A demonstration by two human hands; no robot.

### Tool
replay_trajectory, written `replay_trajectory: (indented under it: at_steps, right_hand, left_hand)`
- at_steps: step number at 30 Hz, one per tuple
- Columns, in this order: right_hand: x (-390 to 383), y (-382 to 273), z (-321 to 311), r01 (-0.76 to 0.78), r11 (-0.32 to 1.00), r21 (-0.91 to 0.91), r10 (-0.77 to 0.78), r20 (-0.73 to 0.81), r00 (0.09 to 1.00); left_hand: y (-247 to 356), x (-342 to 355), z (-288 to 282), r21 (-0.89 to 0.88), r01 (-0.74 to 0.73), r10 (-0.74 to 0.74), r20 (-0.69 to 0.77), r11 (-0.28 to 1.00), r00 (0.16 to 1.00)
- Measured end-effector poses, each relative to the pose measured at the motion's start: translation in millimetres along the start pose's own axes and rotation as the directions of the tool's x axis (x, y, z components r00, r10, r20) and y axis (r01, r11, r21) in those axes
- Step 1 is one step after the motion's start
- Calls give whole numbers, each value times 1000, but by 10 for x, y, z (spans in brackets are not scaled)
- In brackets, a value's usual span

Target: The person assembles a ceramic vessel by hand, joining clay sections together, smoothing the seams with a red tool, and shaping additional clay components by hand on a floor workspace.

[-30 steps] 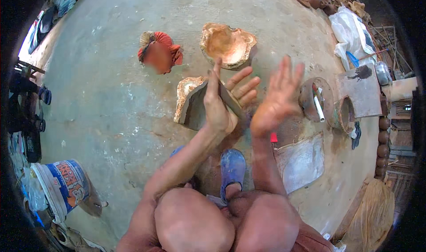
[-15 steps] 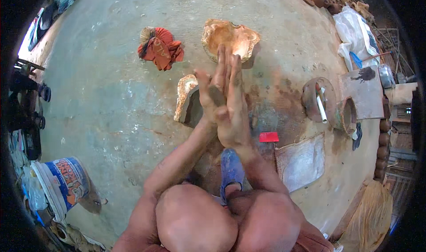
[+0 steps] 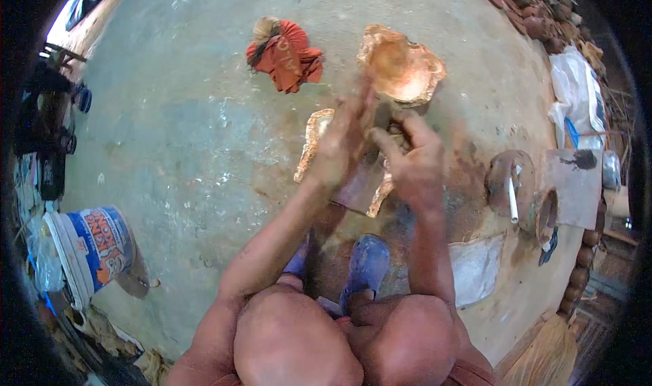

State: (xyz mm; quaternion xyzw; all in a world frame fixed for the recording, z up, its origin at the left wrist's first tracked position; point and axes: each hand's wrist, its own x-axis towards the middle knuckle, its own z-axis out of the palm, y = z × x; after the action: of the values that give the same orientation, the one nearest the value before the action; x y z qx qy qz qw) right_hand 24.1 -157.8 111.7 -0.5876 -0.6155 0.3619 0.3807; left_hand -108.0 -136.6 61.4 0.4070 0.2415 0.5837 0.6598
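Note:
My left hand [image 3: 343, 145] is stretched out with its fingers straight, tilted on edge and blurred at the tips. Just to its right, my right hand [image 3: 418, 158] is closed, thumb and fingers curled together; something small and dark seems to be between them, too unclear to name. Below both hands lies a rough-rimmed mould piece [image 3: 314, 141], whitish and orange at its edges with a grey inner face, partly hidden by my hands. Beyond my fingertips a second mould piece [image 3: 401, 63], hollow and orange-brown, rests on the floor.
A bundled red cloth [image 3: 288, 60] lies far left of the moulds. Round bowls [image 3: 506, 175], one with a white stick, and a flat board [image 3: 570, 182] are at right. A pale sheet [image 3: 475, 267] lies beside my right knee. A white-and-blue bucket [image 3: 95, 250] stands at left.
My hands were pressed palm to palm; now they are apart, the right one moved right and curled. The view has shifted, and the red flat piece near my foot is no longer visible.

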Motion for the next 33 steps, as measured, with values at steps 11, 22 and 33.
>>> replay_trajectory:
  at_steps: [11,22,33]
  right_hand:
    - [1038,718,686,11,994,-108,36,425,905]
    - [1163,968,1062,77,990,-114,-11,493,870]
    - [1205,1097,991,79,990,-115,-9,513,858]
  left_hand:
    - [-388,-483,-1548,291,570,-522,-228,769,822]
    - [-849,-282,-1455,390,538,-418,-353,747,837]
    - [-756,-160,-1353,309,653,-484,-474,691,736]
